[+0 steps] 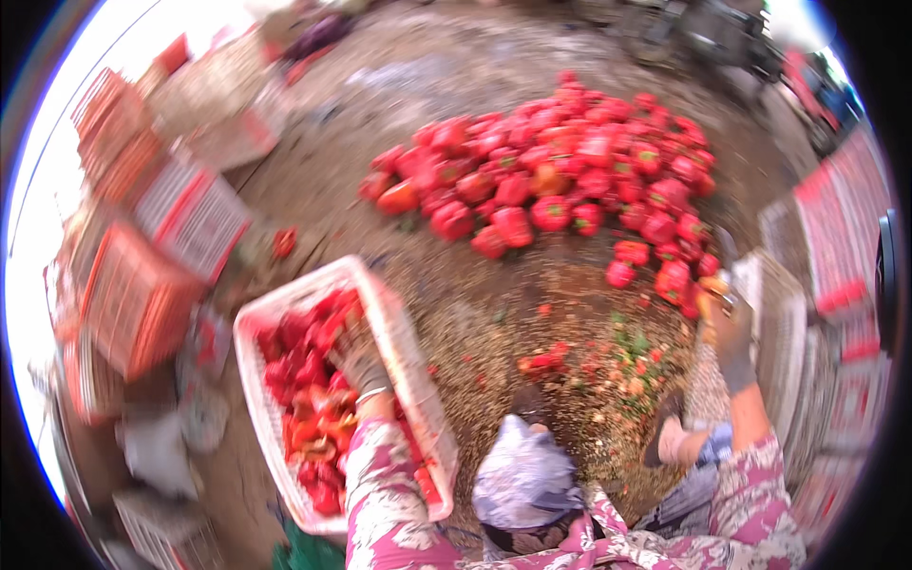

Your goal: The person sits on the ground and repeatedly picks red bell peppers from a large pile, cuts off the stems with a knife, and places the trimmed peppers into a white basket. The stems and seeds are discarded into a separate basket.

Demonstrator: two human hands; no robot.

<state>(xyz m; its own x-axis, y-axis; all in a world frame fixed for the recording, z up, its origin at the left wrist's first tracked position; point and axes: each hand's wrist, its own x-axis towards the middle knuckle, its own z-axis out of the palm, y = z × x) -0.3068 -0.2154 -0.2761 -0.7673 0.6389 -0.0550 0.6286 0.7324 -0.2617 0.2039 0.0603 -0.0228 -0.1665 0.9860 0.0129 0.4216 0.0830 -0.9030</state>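
My left hand [362,356], in a dirty work glove, reaches into a white plastic crate [249,385] on my left. Its fingers touch red bell peppers [310,367] in there; blur hides whether they grip one. Some peppers in the crate look cut open, with orange-red pieces [320,413] showing. Out to the right, my gloved right hand [730,320] is closed around a small metal tool [727,301], perhaps a knife. That hand is beside the right end of a large heap of whole red bell peppers [541,157] on the ground.
Seeds and pepper scraps [627,363] litter the ground by my feet. Stacked orange crates [135,299] stand at left, and more pale crates [776,342] line the right. A loose pepper [284,242] lies beyond the white crate. Parked vehicles [712,35] are at the back.
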